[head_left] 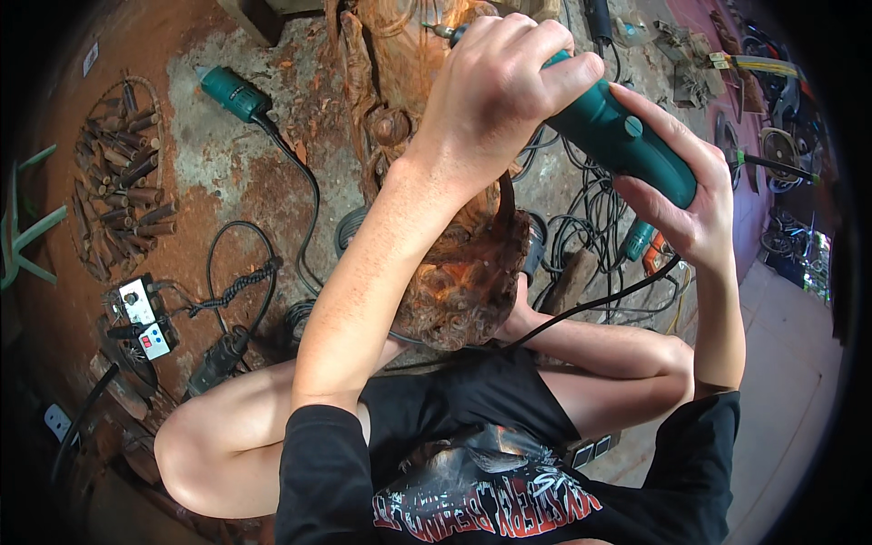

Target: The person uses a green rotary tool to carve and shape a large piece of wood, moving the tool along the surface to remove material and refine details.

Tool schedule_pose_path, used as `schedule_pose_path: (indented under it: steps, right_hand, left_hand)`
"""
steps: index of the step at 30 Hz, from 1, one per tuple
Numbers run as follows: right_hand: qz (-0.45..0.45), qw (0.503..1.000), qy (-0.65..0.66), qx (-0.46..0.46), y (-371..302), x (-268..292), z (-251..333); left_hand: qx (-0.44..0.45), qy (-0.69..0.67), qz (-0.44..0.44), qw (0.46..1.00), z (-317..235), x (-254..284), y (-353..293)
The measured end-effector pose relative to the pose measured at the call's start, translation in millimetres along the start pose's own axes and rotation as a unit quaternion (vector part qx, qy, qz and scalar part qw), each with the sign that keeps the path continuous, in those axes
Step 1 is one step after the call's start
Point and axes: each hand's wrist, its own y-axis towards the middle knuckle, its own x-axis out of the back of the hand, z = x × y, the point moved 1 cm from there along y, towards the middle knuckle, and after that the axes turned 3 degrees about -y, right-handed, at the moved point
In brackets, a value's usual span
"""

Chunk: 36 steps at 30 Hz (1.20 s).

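Observation:
Both my hands are closed around a green die grinder [627, 136] with a black cord trailing from its rear. My left hand [504, 86] wraps its front end near the collet. My right hand [695, 195] grips the thick rear of the body, thumb and fingers on either side. A thin bit [427, 25] sticks out to the left of my left hand, over the upper part of a carved wooden sculpture [463, 291]; whether it touches the wood, I cannot tell. The brown sculpture stands between my bent legs, its middle partly hidden by my left forearm.
On the left floor lie another green die grinder [234, 94], a pile of wooden-handled carving tools [123, 191], a control box [145, 318] and a dark power tool [218, 359]. Tangled black cables [586, 222] and a third green tool [639, 240] lie on the right.

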Motion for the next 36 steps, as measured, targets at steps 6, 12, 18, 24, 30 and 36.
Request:
schedule_pose_path:
  steps: [6, 12, 18, 24, 30, 36]
  right_hand:
    - [0.007, 0.999, 0.012, -0.032, 3, 1, 1]
    - [0.000, 1.000, 0.014, -0.024, 5, -2, -4]
    - [-0.005, 0.999, 0.025, 0.024, 4, -2, -8]
    - [0.044, 0.998, 0.032, -0.029, 1, 3, -5]
    - [0.034, 0.998, 0.025, -0.049, -1, 2, -3]
    - [0.087, 0.993, 0.028, -0.074, -2, 8, -3]
  left_hand:
    - [0.048, -0.072, 0.082, 0.993, -2, 14, 9]
    - [0.040, -0.059, 0.096, 0.993, -1, 13, 7]
    - [0.030, -0.020, 0.052, 0.998, -1, 5, -2]
    - [0.053, 0.001, 0.040, 0.998, -14, 3, -13]
    - [0.044, 0.022, 0.051, 0.997, -12, 0, -13]
    - [0.085, -0.002, 0.050, 0.995, -29, 5, -21]
